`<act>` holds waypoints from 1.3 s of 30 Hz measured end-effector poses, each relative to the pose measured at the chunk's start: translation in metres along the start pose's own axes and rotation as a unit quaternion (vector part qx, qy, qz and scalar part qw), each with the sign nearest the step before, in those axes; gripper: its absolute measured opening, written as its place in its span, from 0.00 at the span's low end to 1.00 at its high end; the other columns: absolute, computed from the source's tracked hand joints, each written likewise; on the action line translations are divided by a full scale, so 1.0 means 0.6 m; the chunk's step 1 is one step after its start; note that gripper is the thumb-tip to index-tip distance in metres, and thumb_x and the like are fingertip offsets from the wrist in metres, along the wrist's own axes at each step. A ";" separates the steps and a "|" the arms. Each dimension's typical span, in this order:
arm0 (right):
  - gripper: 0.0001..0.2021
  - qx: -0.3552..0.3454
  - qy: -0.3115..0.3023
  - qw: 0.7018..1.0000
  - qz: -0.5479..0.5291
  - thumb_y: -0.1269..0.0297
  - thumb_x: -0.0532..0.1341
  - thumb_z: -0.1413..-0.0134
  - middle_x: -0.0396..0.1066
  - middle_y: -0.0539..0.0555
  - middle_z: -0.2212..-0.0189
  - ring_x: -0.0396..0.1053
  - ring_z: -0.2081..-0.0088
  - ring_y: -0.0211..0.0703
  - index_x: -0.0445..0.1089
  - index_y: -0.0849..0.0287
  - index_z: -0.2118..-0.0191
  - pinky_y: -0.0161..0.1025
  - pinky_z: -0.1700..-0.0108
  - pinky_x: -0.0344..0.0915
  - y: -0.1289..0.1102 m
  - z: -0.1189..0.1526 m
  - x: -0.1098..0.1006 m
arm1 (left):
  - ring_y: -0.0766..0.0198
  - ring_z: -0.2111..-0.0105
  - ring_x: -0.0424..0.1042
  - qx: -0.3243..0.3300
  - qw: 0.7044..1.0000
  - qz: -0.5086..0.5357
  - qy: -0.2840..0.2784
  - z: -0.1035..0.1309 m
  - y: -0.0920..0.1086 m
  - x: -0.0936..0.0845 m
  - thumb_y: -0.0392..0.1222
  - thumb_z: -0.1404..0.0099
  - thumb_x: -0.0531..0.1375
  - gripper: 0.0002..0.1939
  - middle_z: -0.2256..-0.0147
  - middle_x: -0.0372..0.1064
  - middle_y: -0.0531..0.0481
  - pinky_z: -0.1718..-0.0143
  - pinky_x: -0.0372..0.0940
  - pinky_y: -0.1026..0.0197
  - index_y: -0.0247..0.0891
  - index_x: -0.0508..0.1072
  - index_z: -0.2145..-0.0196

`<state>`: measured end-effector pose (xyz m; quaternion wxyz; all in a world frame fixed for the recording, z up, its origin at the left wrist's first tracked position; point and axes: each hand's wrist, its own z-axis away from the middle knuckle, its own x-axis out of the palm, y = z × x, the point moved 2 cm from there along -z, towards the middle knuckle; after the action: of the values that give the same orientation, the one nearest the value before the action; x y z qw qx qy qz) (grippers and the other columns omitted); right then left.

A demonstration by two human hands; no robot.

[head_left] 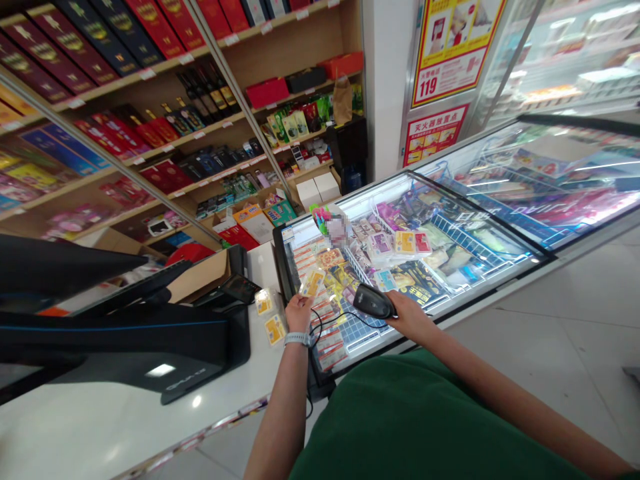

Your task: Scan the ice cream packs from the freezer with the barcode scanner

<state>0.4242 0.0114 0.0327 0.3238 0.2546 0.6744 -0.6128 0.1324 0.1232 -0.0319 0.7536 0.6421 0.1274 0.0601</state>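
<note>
My left hand [299,312] grips the near end of a small clear pack with a yellow label [313,283], held above the freezer's left end. In my right hand [407,315] is a black barcode scanner [373,302], its head pointing left toward the pack. The scanner's black cable [350,315] loops across the freezer glass to my left wrist. Beside my left hand, yellow-labelled packs [275,329] rest on the white counter. Other packs with yellow and red labels [413,243], purple labels [381,244] and a blue label [385,280] lie over the freezer.
A glass-topped chest freezer [500,263] full of packaged food stretches to the right. On the counter [220,387] at left stands a dark checkout terminal [200,347], with an open cardboard box [200,277] behind it. Shelves of boxes and bottles [210,93] line the back.
</note>
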 end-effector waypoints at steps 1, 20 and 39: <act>0.16 -0.001 0.001 1.000 0.004 0.72 0.59 0.53 0.69 0.57 0.61 0.68 0.58 0.49 0.65 0.60 0.56 0.41 0.55 0.62 -0.001 0.000 0.000 | 0.66 0.73 0.72 -0.001 1.000 0.004 -0.001 0.000 0.001 0.001 0.39 0.55 0.67 0.12 0.76 0.72 0.52 0.66 0.65 0.63 0.35 0.70 0.73; 0.12 -0.024 0.003 1.000 -0.015 0.72 0.59 0.51 0.69 0.56 0.64 0.68 0.60 0.48 0.65 0.59 0.58 0.40 0.57 0.62 -0.011 -0.002 -0.001 | 0.65 0.72 0.72 -0.004 1.000 0.017 -0.002 0.002 0.000 0.003 0.40 0.56 0.67 0.13 0.75 0.73 0.52 0.66 0.66 0.62 0.35 0.70 0.72; 0.12 -0.014 0.000 1.000 -0.005 0.72 0.59 0.52 0.69 0.56 0.64 0.68 0.59 0.48 0.65 0.60 0.59 0.40 0.57 0.62 -0.010 0.001 -0.001 | 0.64 0.73 0.72 -0.004 1.000 0.008 0.003 0.000 -0.002 0.001 0.39 0.56 0.66 0.12 0.76 0.73 0.52 0.66 0.66 0.62 0.36 0.69 0.73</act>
<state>0.4202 0.0102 0.0373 0.3245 0.2465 0.6842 -0.6048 0.1327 0.1230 -0.0332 0.7553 0.6398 0.1239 0.0688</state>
